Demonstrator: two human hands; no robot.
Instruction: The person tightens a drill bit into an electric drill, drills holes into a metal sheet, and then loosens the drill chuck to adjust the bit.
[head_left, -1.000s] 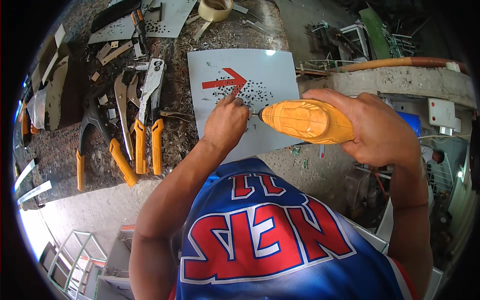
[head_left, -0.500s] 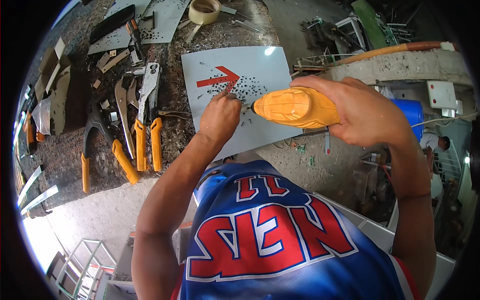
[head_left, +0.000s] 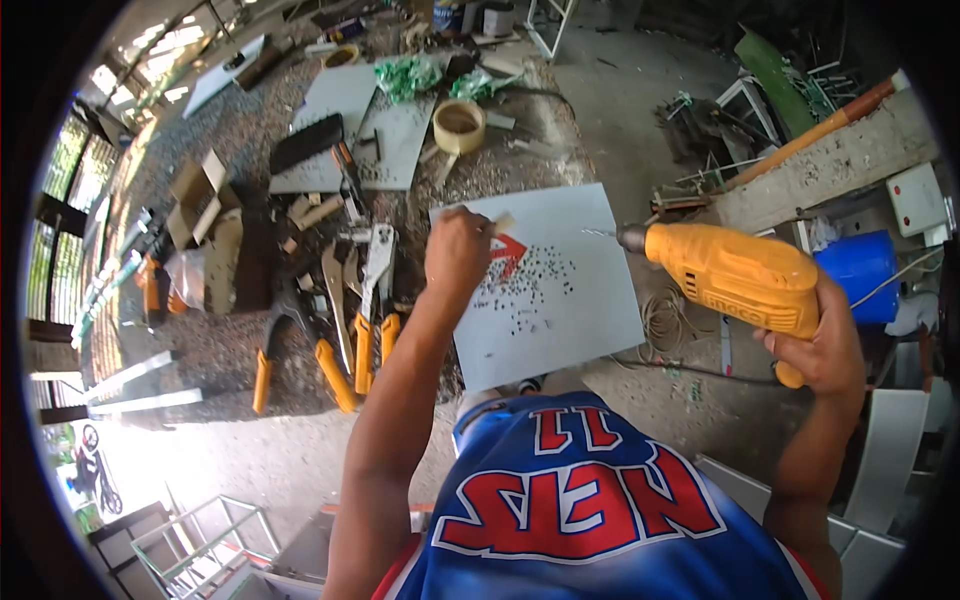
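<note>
A yellow power drill is in my right hand, which wraps around its handle. Its thin bit points left, over the right side of a white sheet. On the sheet a red arrow is partly covered by my left hand, among many small dark specks. My left hand is closed at the sheet's far left, its fingertips hidden. A small beige strip sticks out from its fingers, slightly blurred.
Left of the sheet lie metal snips, pliers and black-and-yellow cutters. A tape roll and speckled sheets lie farther back. A cardboard box stands left, a blue container right.
The drill has been drawn right, away from the sheet's middle. My left hand has moved from the arrow's near side to the sheet's far left, and a beige strip now shows at its fingers.
</note>
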